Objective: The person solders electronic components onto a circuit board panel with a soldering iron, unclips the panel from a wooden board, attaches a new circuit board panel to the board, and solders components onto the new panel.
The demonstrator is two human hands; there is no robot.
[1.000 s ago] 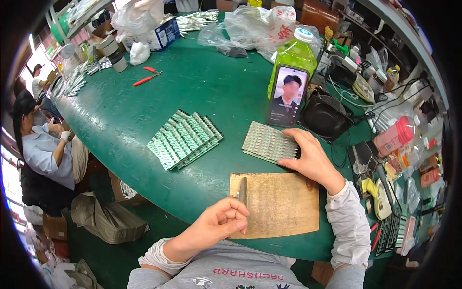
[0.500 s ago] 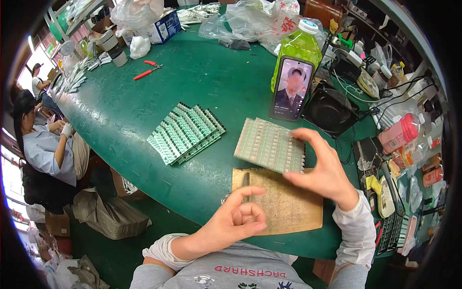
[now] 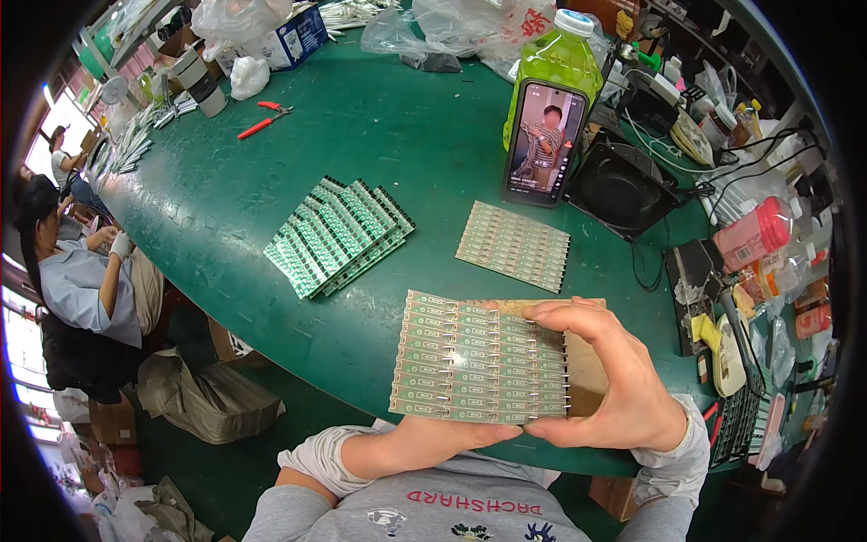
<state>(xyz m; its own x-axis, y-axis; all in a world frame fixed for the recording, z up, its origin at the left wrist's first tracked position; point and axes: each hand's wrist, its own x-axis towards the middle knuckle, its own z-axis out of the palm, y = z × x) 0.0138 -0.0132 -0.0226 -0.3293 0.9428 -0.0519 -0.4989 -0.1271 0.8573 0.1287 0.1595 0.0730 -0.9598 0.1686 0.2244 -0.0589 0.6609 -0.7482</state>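
A panel of circuit boards (image 3: 479, 359) is held above the near edge of the green table (image 3: 226, 190). It is clasped at its right edge by the right hand (image 3: 607, 379), fingers curled over the top. It is supported from beneath by the left hand (image 3: 452, 438), mostly hidden. A second panel (image 3: 513, 246) lies on the table beyond it, before the phone (image 3: 546, 144).
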